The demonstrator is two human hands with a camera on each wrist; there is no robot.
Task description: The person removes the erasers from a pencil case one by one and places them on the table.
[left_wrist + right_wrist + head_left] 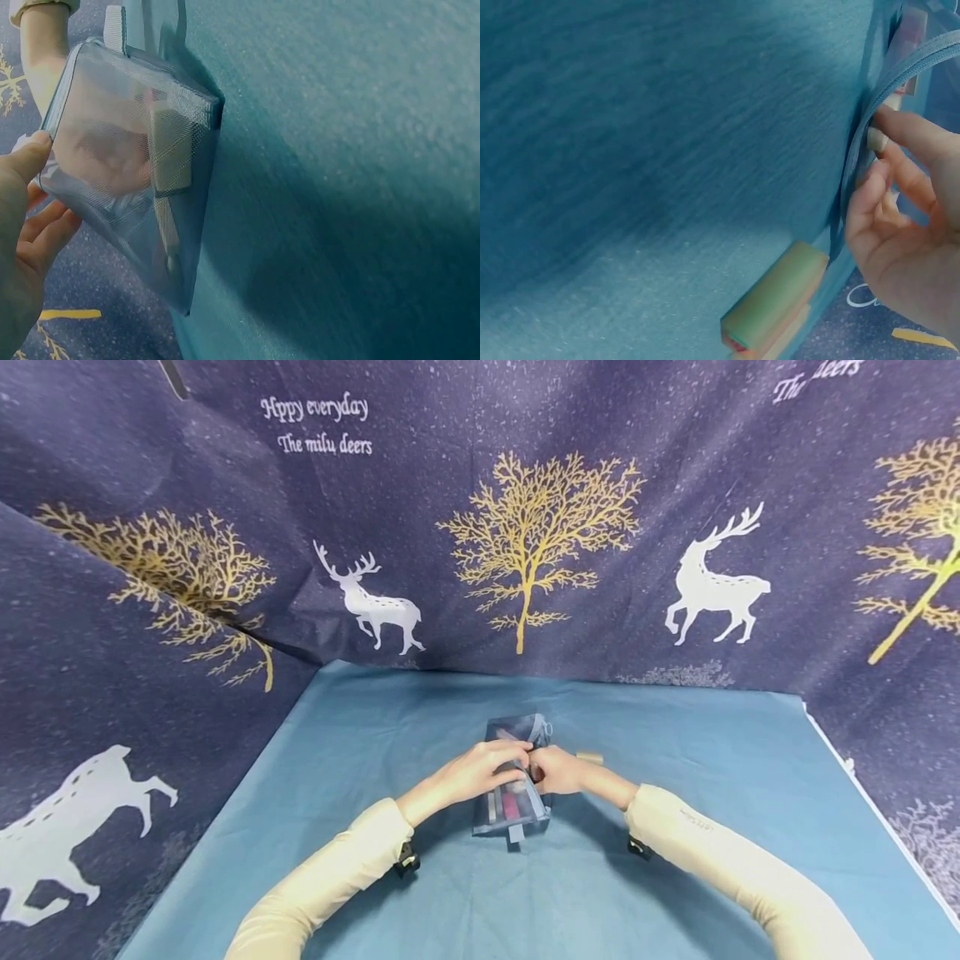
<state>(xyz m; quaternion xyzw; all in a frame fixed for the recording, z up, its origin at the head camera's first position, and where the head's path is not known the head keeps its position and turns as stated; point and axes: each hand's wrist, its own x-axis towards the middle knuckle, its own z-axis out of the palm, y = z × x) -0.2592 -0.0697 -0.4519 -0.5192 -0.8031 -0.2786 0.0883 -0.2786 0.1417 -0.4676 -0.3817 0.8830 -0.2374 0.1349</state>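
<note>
A blue-grey see-through mesh zip pouch (491, 818) lies at the middle of the cloth, its zip side open. My left hand (487, 768) holds the pouch's zip edge, with the thumb on the near side in the left wrist view. Through that opening reaches my right hand (561, 770), its bent fingers inside the pouch (112, 82). A small pale spot shows at the right fingertips (889, 116); I cannot tell if it is a nail or a held thing. Inside the mesh are a pink item (511, 805) and a whitish flat item (172, 146).
A small greenish-gold cylinder-like item (776, 296) lies on the blue cloth (450, 893) just right of the pouch, by the right wrist. Dark printed fabric (465, 410) with deer and trees rises behind the cloth and at its left.
</note>
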